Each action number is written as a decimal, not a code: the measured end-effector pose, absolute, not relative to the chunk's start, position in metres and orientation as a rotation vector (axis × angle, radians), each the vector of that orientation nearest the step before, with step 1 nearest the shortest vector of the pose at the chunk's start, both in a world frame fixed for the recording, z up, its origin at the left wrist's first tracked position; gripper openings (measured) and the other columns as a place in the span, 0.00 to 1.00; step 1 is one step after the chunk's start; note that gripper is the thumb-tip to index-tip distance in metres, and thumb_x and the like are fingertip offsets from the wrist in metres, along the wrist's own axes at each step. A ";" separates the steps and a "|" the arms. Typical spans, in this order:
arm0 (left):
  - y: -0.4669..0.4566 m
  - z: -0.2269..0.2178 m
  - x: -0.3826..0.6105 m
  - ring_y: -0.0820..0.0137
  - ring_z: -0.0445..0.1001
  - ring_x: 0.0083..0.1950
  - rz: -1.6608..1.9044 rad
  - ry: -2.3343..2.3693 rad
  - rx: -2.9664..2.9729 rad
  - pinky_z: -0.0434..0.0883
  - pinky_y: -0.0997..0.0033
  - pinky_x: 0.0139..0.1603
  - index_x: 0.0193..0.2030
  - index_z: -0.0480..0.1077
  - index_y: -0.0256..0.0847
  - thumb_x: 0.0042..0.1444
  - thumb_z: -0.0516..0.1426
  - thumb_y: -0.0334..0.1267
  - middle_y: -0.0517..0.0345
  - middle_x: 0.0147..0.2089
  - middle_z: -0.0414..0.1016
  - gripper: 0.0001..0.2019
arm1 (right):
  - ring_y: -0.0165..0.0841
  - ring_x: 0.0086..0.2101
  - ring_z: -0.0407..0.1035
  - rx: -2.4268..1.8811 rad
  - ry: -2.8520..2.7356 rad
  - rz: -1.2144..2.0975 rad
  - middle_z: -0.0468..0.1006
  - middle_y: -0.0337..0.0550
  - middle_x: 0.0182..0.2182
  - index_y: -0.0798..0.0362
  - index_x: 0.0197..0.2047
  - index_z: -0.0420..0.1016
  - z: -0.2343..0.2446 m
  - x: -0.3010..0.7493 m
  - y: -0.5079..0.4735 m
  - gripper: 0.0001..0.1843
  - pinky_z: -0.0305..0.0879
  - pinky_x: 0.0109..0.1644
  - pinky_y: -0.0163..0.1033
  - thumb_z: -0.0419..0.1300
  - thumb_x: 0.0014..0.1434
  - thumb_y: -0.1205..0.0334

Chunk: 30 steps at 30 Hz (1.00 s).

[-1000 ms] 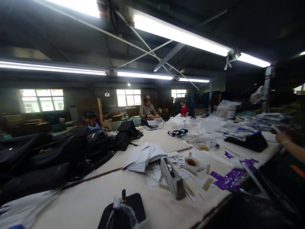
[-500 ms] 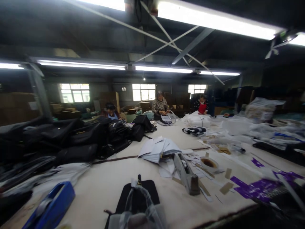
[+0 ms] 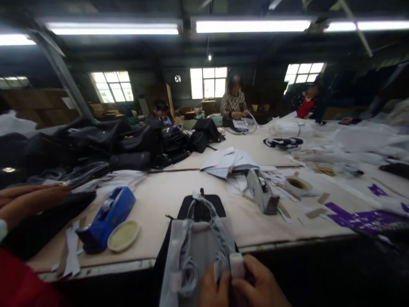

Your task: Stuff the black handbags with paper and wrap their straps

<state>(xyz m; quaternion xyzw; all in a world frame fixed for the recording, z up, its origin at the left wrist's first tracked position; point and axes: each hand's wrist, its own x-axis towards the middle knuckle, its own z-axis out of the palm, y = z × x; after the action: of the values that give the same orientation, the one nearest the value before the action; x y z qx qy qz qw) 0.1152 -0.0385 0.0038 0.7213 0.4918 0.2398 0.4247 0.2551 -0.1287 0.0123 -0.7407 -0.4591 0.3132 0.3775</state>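
A black bag stands at the table's near edge, its straps wrapped in translucent white covering and a grey-white panel between them. Low in the picture, my left hand pinches a wrapped strap near its coiled lower end. Close beside it on the right, my right hand has fingers closed around the strap just under a white wrapped piece. The fingertips of both hands are partly hidden. Another coiled, wrapped strap end lies to the left, untouched.
Nearby are a blue tape dispenser, a round lid, a grey tape dispenser, white sheets and a tape roll. Black bags pile up at left, beside a co-worker's hand. More people work at the back.
The view has tipped down and swung left. Both my hands now show on the wrapped straps. A co-worker's hands and red sleeve have come into view at left.
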 end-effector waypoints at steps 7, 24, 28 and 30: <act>-0.037 -0.006 0.118 0.63 0.74 0.37 0.458 0.884 1.831 0.70 0.62 0.44 0.34 0.73 0.38 0.63 0.50 0.42 0.49 0.34 0.78 0.14 | 0.38 0.45 0.73 -1.620 -1.343 0.391 0.75 0.48 0.45 0.51 0.41 0.76 -0.004 0.256 -0.146 0.08 0.71 0.49 0.40 0.66 0.57 0.62; -0.028 0.018 0.099 0.61 0.78 0.41 0.533 0.831 1.831 0.74 0.62 0.47 0.40 0.75 0.37 0.64 0.51 0.43 0.47 0.39 0.81 0.15 | 0.27 0.21 0.61 -1.438 -0.643 1.073 0.72 0.34 0.22 0.55 0.35 0.74 0.030 0.242 -0.108 0.17 0.57 0.24 0.32 0.68 0.52 0.50; -0.033 0.009 0.088 0.55 0.79 0.49 0.626 0.910 1.911 0.76 0.57 0.53 0.44 0.76 0.39 0.62 0.52 0.48 0.43 0.47 0.82 0.17 | 0.30 0.26 0.67 -1.385 -0.567 1.098 0.76 0.38 0.27 0.56 0.36 0.74 0.033 0.233 -0.106 0.15 0.63 0.29 0.34 0.67 0.49 0.55; -0.031 0.002 0.087 0.55 0.80 0.48 0.663 0.899 1.957 0.77 0.60 0.49 0.42 0.77 0.44 0.60 0.56 0.51 0.48 0.43 0.82 0.15 | 0.30 0.27 0.66 -1.443 -0.560 1.081 0.75 0.37 0.26 0.57 0.33 0.74 0.032 0.233 -0.103 0.13 0.62 0.29 0.34 0.67 0.46 0.58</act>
<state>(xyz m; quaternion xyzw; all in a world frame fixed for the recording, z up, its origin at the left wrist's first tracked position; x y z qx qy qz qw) 0.0866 -0.0313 0.0016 0.7843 0.3603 0.2655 0.4296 0.2330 -0.1034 0.0323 -0.6191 -0.2404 0.4638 0.5864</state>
